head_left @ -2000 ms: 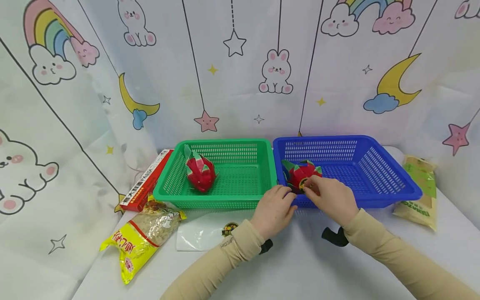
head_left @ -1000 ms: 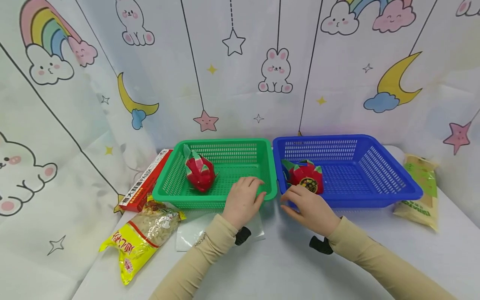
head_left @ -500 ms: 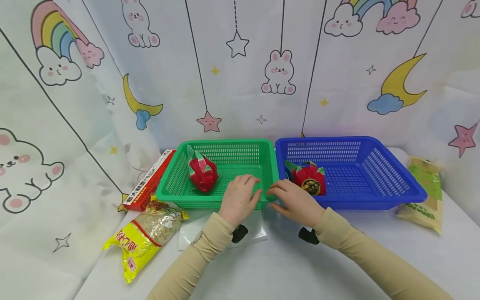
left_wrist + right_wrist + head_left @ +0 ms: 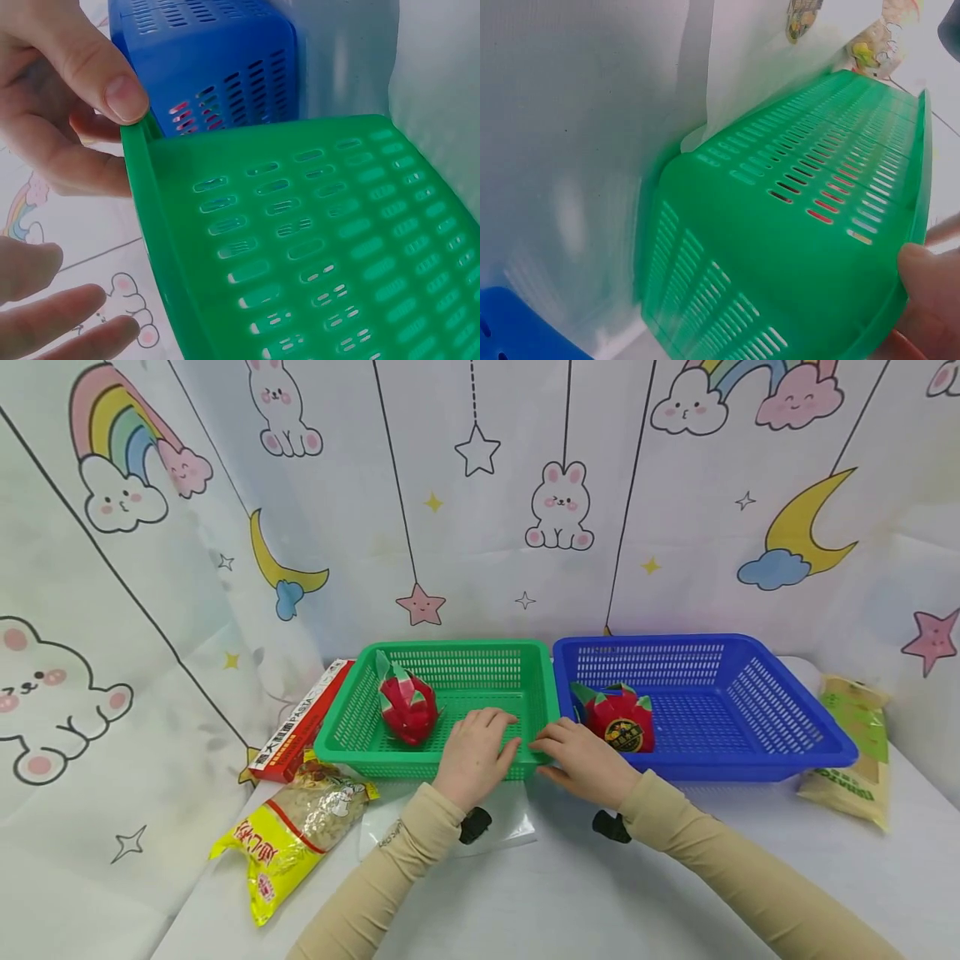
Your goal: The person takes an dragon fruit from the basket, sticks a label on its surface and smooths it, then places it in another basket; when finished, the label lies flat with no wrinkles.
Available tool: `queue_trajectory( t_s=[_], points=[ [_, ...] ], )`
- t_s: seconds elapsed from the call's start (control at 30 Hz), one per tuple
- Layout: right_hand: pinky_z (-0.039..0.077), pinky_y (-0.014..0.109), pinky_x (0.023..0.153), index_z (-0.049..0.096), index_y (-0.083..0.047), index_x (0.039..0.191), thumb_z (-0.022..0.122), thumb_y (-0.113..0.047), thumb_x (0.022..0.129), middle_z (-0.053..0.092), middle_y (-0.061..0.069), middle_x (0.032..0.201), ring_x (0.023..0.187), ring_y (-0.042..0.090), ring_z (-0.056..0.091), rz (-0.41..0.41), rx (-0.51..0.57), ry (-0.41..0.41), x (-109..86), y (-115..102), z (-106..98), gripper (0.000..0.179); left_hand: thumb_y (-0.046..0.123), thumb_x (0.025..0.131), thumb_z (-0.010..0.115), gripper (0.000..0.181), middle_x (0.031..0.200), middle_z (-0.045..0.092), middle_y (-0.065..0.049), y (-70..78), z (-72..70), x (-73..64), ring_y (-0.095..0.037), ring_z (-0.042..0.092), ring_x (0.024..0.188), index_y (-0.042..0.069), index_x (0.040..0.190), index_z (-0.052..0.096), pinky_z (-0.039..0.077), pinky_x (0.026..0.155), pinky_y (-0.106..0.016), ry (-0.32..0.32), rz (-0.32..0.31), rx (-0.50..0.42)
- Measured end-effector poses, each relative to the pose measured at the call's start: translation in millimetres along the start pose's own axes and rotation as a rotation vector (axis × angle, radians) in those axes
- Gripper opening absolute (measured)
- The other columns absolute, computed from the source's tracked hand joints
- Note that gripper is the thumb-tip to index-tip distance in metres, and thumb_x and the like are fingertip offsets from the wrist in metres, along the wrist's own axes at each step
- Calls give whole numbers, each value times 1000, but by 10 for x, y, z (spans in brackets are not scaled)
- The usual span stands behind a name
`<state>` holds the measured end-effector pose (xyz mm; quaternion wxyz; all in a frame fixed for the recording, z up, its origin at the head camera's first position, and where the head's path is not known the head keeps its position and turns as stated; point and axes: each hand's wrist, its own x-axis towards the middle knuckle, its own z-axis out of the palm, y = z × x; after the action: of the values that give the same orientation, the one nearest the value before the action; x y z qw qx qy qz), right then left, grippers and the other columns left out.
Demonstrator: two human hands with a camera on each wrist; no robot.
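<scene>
A green basket (image 4: 420,767) stands beside a blue basket (image 4: 720,770) on the table. My right hand (image 4: 592,764) pinches the green basket's rim at its front right corner; the thumb lies on the rim in the right wrist view. Over the green basket's front edge is my left hand (image 4: 474,760), its fingers apart and holding nothing in the left wrist view. One red dragon fruit (image 4: 408,706) with green-tipped scales lies in the green basket's left part. Another dragon fruit (image 4: 618,714), bearing a round black-and-gold label, lies at the left end of the blue basket.
On the left lie a red pasta box (image 4: 300,722) and a yellow bag of pasta (image 4: 300,827). A clear plastic bag (image 4: 506,827) is flat in front of the green basket. Right of the blue basket rests a green-and-beige packet (image 4: 855,756). A patterned curtain (image 4: 480,568) hangs behind.
Both hands have left the labelled dragon fruit in the blue basket. The left hand moved left to the green basket's front; the right hand moved left and took hold of its corner rim.
</scene>
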<state>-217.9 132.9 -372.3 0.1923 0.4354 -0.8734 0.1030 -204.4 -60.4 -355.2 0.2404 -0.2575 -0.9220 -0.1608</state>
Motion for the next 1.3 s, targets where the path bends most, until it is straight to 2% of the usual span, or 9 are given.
queue_trajectory(
  t_s=[0.23, 0.43, 0.93, 1.3],
  points=[
    [48, 30, 78, 68, -8, 99, 74, -17, 78, 63, 2, 91, 90, 19, 53, 3, -35, -30, 9, -4, -8, 24, 24, 88, 62, 25, 106, 64, -5, -48, -42, 52, -22, 60, 96, 10, 108, 62, 50, 79, -38, -64, 5, 35],
    [48, 30, 76, 68, -9, 99, 73, -19, 78, 64, 1, 92, 91, 18, 54, 29, -50, -48, 8, -12, -11, 23, 25, 88, 61, 27, 107, 64, -5, -124, -81, 130, -23, 61, 95, 9, 110, 61, 52, 77, -38, -111, -17, 41],
    [47, 29, 76, 67, -9, 98, 72, -19, 79, 64, 1, 92, 91, 18, 54, 41, -57, -46, 2, -27, -2, 22, 25, 88, 62, 27, 103, 65, -7, -245, -172, 317, -24, 62, 91, 7, 108, 63, 53, 74, -37, -101, -21, 63],
    [47, 30, 76, 67, -9, 99, 71, -20, 80, 63, 2, 94, 92, 19, 54, 50, -54, -60, 11, -20, 13, 23, 26, 87, 63, 29, 102, 65, -8, -354, -155, 429, -24, 63, 87, 7, 108, 63, 54, 72, -35, -126, -77, 47]
  ],
)
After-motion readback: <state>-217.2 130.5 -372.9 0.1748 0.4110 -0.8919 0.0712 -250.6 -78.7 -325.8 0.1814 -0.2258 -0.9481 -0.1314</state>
